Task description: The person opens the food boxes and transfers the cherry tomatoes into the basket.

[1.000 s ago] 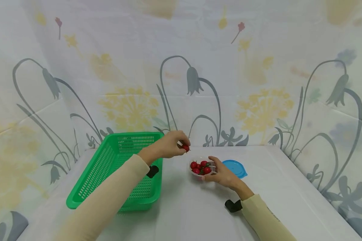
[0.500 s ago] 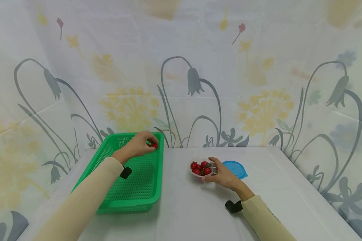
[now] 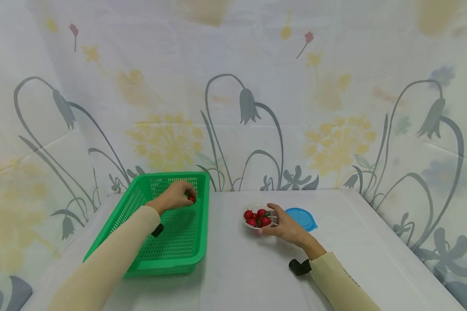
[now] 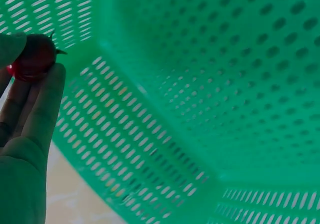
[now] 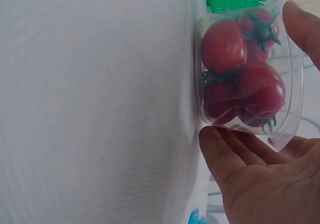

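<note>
My left hand is inside the green plastic basket, pinching one cherry tomato between thumb and fingers. The left wrist view shows its small green stem and the basket's slotted walls around it. On the table to the right stands a clear plastic container holding several cherry tomatoes. My right hand grips this container from its right side, thumb at the near side and fingers at the far side.
A blue lid lies flat on the white table, just behind and right of the right hand. A flower-printed cloth hangs behind the table. The basket's right rim stands between the two hands.
My left hand has carried the cherry tomato leftward from near the container, over the basket's rim, and then lower into the basket. The right hand has stayed at the container.
</note>
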